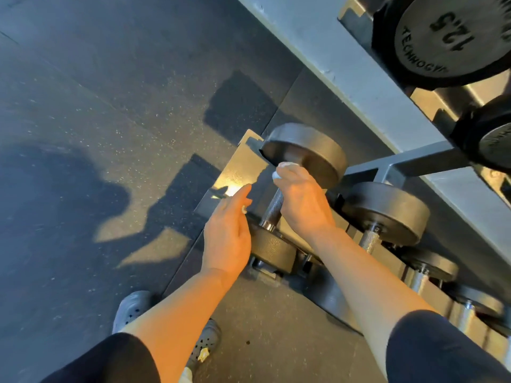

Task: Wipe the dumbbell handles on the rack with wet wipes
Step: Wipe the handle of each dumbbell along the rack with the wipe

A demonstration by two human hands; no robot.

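Both hands work at the end dumbbell [287, 194] on the lowest tier of the rack [392, 172]: the right hand [301, 200] curls over the knurled handle [272, 207] with a white wet wipe [278, 174] bunched in its fingers up against the far head, while the left hand [228, 239] hovers alongside, fingers loose and holding nothing. With nothing bracing the near head, a firm stroke could roll the dumbbell in its cradle. Bunched that tight, the wipe may also skip the handle's underside.
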